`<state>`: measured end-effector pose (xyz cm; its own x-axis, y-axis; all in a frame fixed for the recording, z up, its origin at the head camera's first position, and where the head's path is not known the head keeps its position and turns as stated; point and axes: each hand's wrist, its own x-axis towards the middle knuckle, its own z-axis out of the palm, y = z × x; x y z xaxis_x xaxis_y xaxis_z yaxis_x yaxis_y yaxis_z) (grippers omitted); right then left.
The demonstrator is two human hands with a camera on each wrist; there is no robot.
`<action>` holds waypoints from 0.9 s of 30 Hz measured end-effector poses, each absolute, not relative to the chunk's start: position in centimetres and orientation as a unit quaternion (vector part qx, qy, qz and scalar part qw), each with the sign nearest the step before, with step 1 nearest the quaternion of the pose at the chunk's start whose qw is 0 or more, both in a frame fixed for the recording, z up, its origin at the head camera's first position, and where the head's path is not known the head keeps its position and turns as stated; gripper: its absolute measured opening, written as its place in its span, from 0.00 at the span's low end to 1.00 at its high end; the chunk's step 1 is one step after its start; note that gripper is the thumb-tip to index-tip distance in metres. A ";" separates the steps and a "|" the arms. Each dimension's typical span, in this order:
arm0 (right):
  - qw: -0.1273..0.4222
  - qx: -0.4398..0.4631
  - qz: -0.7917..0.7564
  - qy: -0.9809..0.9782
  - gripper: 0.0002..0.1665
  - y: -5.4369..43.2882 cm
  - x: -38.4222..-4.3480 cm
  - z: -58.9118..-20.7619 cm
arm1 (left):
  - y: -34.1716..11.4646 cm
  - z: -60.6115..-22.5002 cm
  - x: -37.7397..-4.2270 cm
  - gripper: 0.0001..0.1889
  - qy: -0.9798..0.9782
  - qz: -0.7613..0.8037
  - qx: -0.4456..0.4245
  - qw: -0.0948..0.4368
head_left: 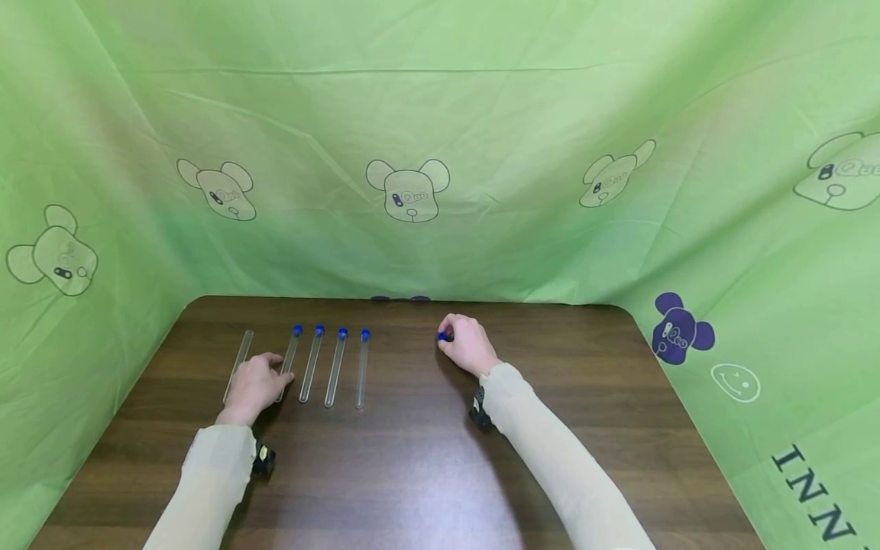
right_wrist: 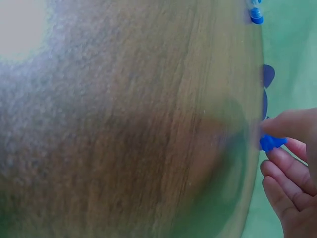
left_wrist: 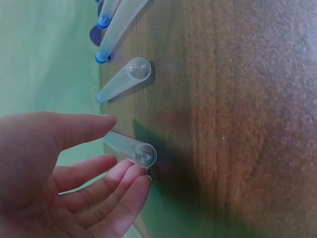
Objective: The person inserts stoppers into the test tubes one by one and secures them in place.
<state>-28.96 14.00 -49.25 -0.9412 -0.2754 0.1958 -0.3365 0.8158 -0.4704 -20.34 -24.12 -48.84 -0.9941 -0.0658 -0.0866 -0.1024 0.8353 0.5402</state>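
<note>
Several clear test tubes with blue caps lie side by side on the left of the table, one of them a capped test tube. At the far left is an uncapped test tube, partly behind my left hand. That hand reaches over the row's left end, thumb and fingers spread on either side of a test tube in the left wrist view, without a visible firm grip. My right hand pinches a small blue cap between thumb and fingers, near the table's back edge.
The brown wooden table has green cloth with printed bear heads hanging behind it and at both sides. Black wrist devices sit on both sleeves, one being the right wrist device.
</note>
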 end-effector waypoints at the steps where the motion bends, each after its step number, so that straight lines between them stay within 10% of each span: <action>1: 0.061 0.160 0.263 -0.949 0.08 14.1 -28.9 -49.2 | -24.1 -48.8 -20.3 0.25 0.957 0.285 -0.044 0.032; 27: 0.068 0.134 0.345 -0.926 0.12 16.8 -28.8 -49.6 | -24.7 -47.3 -19.2 0.26 0.953 0.298 -0.050 -0.006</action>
<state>-28.84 16.84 -49.63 -0.9548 -0.2020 0.2181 -0.2955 0.7258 -0.6212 -19.16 -24.67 -47.27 -0.9950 -0.0981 -0.0176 -0.0907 0.8178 0.5683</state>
